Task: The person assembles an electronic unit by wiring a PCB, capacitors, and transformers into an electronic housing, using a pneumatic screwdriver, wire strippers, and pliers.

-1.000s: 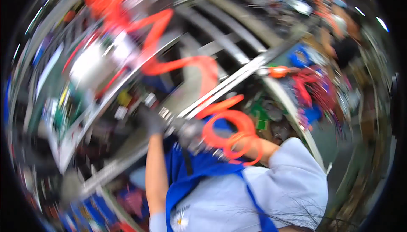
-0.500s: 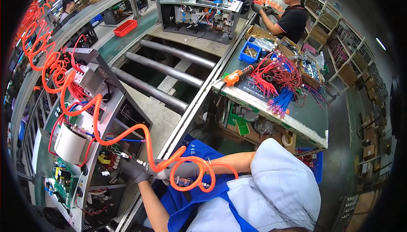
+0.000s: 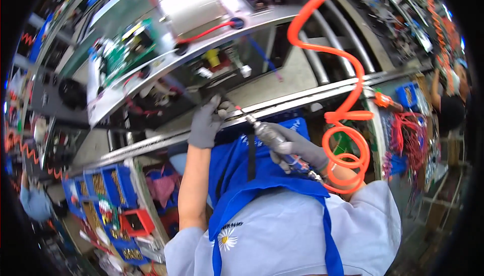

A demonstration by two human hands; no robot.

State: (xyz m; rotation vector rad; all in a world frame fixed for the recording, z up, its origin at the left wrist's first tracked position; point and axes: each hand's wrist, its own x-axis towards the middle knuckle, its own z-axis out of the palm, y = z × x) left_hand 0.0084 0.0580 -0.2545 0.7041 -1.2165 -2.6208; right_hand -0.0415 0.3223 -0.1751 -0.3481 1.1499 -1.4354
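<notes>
My right hand [image 3: 305,151], in a grey glove, is wrapped round a silver pneumatic screwdriver [image 3: 268,134] in front of my blue apron [image 3: 237,167]. Its bit points up and left toward my left hand [image 3: 204,127], also gloved in grey. The left fingers are curled together by the rail; whatever they hold is too small to make out. Just beyond them stands an open metal chassis [image 3: 166,67], with a white cylindrical part [image 3: 190,7], a green circuit board [image 3: 128,46] and red wires on it. An orange coiled air hose [image 3: 348,69] reaches down beside my right hand.
A metal rail [image 3: 282,97] runs between me and the chassis, with steel rollers [image 3: 333,36] beyond it. To the left are blue parts bins [image 3: 103,188] and a red bin [image 3: 137,221]. On the right, a bench carries red wire bundles [image 3: 407,137]; another person [image 3: 452,104] works farther off.
The view has swung left, bringing the bins on the left into sight. Both hands have come back from the chassis interior to the rail, with the screwdriver still in the right.
</notes>
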